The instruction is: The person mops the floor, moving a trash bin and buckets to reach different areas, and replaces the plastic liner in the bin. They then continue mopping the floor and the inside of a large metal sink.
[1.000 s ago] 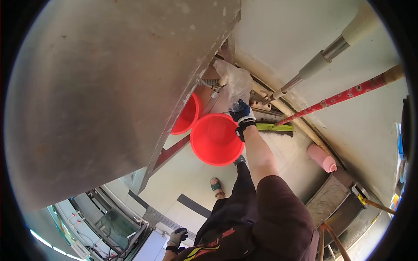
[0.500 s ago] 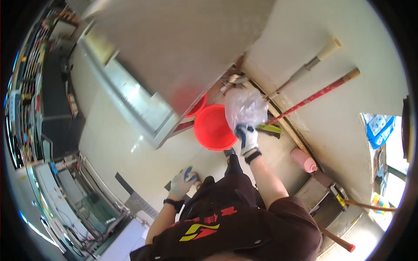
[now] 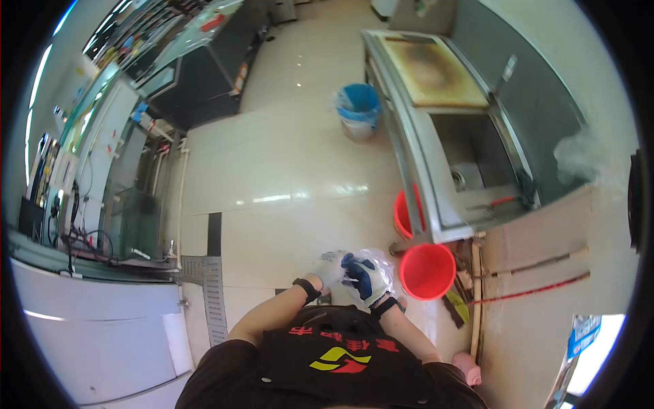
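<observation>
Both my hands wear white work gloves with blue coating and are close together in front of my apron. My right hand (image 3: 369, 279) has its fingers curled round a crumpled clear plastic bag (image 3: 383, 262). Pressed up beside it, my left hand (image 3: 328, 268) also grips the bag; its fingertips are partly hidden. Just to the right of the bag, a red bucket (image 3: 427, 271) stands on the floor. Another red bucket (image 3: 403, 215) sits behind it, partly under the steel sink unit.
At the right is the steel sink (image 3: 470, 153) with a stained cutting board (image 3: 432, 71). A bin with a blue liner (image 3: 359, 102) stands beyond. Red-handled poles (image 3: 531, 289) lean by the right wall. Glass tanks (image 3: 136, 211) and a floor drain (image 3: 213, 293) are at left.
My right hand has brought the plastic bag from above the red bucket back to my body, where my left hand has joined it. The view has swung left and up across the room.
</observation>
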A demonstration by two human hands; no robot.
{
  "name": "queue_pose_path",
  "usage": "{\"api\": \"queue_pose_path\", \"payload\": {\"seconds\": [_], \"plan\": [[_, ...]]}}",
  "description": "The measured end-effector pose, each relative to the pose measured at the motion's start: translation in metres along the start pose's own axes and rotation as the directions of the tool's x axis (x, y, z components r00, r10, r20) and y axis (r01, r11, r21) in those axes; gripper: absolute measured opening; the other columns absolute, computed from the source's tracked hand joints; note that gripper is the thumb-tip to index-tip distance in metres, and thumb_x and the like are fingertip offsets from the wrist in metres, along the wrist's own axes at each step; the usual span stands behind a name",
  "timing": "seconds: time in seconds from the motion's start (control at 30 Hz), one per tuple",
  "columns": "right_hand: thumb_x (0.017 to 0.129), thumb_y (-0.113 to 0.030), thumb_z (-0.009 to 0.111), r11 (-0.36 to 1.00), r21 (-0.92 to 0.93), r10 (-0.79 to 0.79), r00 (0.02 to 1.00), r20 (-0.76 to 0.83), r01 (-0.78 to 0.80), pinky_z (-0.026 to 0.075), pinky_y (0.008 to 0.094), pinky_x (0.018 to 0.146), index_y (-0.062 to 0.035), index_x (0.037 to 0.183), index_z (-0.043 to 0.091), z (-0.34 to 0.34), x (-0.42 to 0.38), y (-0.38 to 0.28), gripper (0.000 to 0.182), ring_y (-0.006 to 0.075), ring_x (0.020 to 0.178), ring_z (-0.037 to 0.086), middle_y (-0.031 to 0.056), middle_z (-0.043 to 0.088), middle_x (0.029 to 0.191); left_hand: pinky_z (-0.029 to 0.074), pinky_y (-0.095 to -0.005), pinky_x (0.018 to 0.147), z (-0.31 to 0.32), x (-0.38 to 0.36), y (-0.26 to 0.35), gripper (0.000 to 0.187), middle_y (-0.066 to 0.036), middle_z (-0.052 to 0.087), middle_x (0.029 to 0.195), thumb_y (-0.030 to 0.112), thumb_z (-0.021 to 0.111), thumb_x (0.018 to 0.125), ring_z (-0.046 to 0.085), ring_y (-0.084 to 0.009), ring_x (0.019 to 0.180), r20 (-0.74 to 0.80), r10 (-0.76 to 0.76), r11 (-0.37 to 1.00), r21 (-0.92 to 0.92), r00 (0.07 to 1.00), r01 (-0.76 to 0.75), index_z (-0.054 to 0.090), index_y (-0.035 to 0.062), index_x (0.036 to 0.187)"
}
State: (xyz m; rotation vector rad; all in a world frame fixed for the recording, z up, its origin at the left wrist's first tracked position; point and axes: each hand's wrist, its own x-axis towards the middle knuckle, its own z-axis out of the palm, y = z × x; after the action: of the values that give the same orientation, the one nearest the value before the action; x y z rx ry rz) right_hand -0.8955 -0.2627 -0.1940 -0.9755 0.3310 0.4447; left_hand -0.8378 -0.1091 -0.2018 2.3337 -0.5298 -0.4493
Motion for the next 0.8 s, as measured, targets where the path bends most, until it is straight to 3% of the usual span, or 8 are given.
{"api": "queue_pose_path", "payload": {"seconds": [0.17, 0.23, 0.37, 0.43, 0.53, 0.7, 0.77, 0.8], "plan": [[0.080, -0.005, 0.061, 0.999, -0.039, -0.025, 0.997, -0.074, 0.022, 0.051, 0.0343, 0.075, -0.0088, 0.107, 0.057, 0.059, 0.089, 0.001, 0.028, 0.0200, 0.090, 0.060, 0.0057, 0.060, 0.095, 0.048, -0.0397, 0.069, -0.106, 0.003, -0.034, 0.020, -0.016, 0.065, 0.081, 0.015, 0.056, 0.080, 0.062, -0.0336, 0.076, -0.131, -0.156, 0.982, -0.126, 0.979, 0.139, 0.061, 0.0049, 0.097], [0.075, -0.005, 0.064, 0.619, -0.753, -0.246, 0.966, 0.084, 0.223, 0.050, 0.0342, 0.078, -0.0080, 0.108, 0.057, 0.078, 0.113, -0.011, 0.034, 0.0219, 0.093, 0.059, 0.0072, 0.060, 0.096, 0.048, -0.0381, 0.071, -0.127, 0.015, -0.041, 0.022, -0.015, 0.065, 0.086, 0.018, 0.057, 0.082, 0.063, -0.0294, 0.078, -0.156, -0.094, 0.966, -0.254, 0.983, 0.052, 0.061, 0.0061, 0.099], [0.082, -0.023, 0.057, -0.081, -0.895, -0.147, 0.883, 0.446, 0.439, 0.042, 0.0341, 0.095, -0.0063, 0.116, 0.055, 0.066, 0.168, -0.025, 0.038, 0.0252, 0.106, 0.054, 0.0137, 0.059, 0.112, 0.044, -0.0375, 0.089, -0.144, 0.049, -0.025, 0.039, -0.019, 0.060, 0.107, 0.024, 0.054, 0.084, 0.058, -0.0318, 0.098, 0.101, -0.059, 0.926, -0.367, 0.993, 0.092, 0.051, 0.0099, 0.120], [0.087, -0.030, 0.045, 0.981, -0.057, -0.162, 0.940, 0.299, 0.187, 0.036, 0.0362, 0.100, -0.0028, 0.122, 0.048, 0.025, 0.237, -0.004, 0.044, 0.0278, 0.113, 0.048, 0.0129, 0.051, 0.123, 0.042, -0.0385, 0.091, -0.122, 0.087, -0.052, 0.042, -0.020, 0.060, 0.107, 0.022, 0.057, 0.078, 0.058, -0.0285, 0.100, 0.115, 0.159, 0.953, -0.276, 0.981, -0.122, 0.054, 0.0073, 0.117], [0.088, -0.031, 0.042, 0.804, -0.235, -0.509, 0.836, 0.202, 0.546, 0.032, 0.0403, 0.104, -0.0024, 0.124, 0.044, -0.044, 0.304, 0.011, 0.046, 0.0287, 0.119, 0.043, 0.0129, 0.047, 0.128, 0.046, -0.0342, 0.079, -0.167, 0.135, -0.052, 0.034, -0.014, 0.063, 0.091, 0.021, 0.058, 0.076, 0.060, -0.0207, 0.085, 0.301, 0.136, 0.930, -0.367, 0.944, -0.017, 0.061, 0.0061, 0.107], [0.090, -0.038, 0.041, 0.742, 0.670, -0.033, 0.997, 0.063, -0.017, 0.035, 0.0501, 0.099, -0.0116, 0.121, 0.043, 0.029, 0.320, -0.142, 0.041, 0.0299, 0.110, 0.046, 0.0122, 0.047, 0.123, 0.047, -0.0304, 0.067, -0.219, 0.223, -0.084, 0.028, -0.006, 0.064, 0.078, 0.022, 0.059, 0.074, 0.056, -0.0135, 0.070, 0.557, -0.021, 0.805, -0.483, 0.830, 0.345, 0.066, 0.0074, 0.097], [0.090, -0.034, 0.045, 0.603, 0.785, 0.162, 0.985, 0.056, -0.143, 0.037, 0.0529, 0.095, -0.0162, 0.119, 0.045, 0.066, 0.320, -0.185, 0.034, 0.0346, 0.108, 0.046, 0.0135, 0.047, 0.122, 0.047, -0.0309, 0.074, -0.193, 0.274, -0.144, 0.026, -0.008, 0.066, 0.086, 0.017, 0.056, 0.079, 0.060, -0.0161, 0.077, 0.602, 0.046, 0.858, -0.432, 0.797, 0.277, 0.066, 0.0101, 0.102], [0.090, -0.028, 0.045, 0.739, 0.652, 0.111, 0.986, 0.128, -0.167, 0.038, 0.0516, 0.094, -0.0208, 0.127, 0.041, 0.078, 0.325, -0.206, 0.038, 0.0372, 0.109, 0.047, 0.0154, 0.046, 0.126, 0.046, -0.0316, 0.080, -0.188, 0.290, -0.158, 0.025, -0.008, 0.066, 0.092, 0.019, 0.057, 0.081, 0.060, -0.0175, 0.085, 0.401, 0.250, 0.956, -0.249, 0.881, -0.157, 0.066, 0.0101, 0.103]]}}
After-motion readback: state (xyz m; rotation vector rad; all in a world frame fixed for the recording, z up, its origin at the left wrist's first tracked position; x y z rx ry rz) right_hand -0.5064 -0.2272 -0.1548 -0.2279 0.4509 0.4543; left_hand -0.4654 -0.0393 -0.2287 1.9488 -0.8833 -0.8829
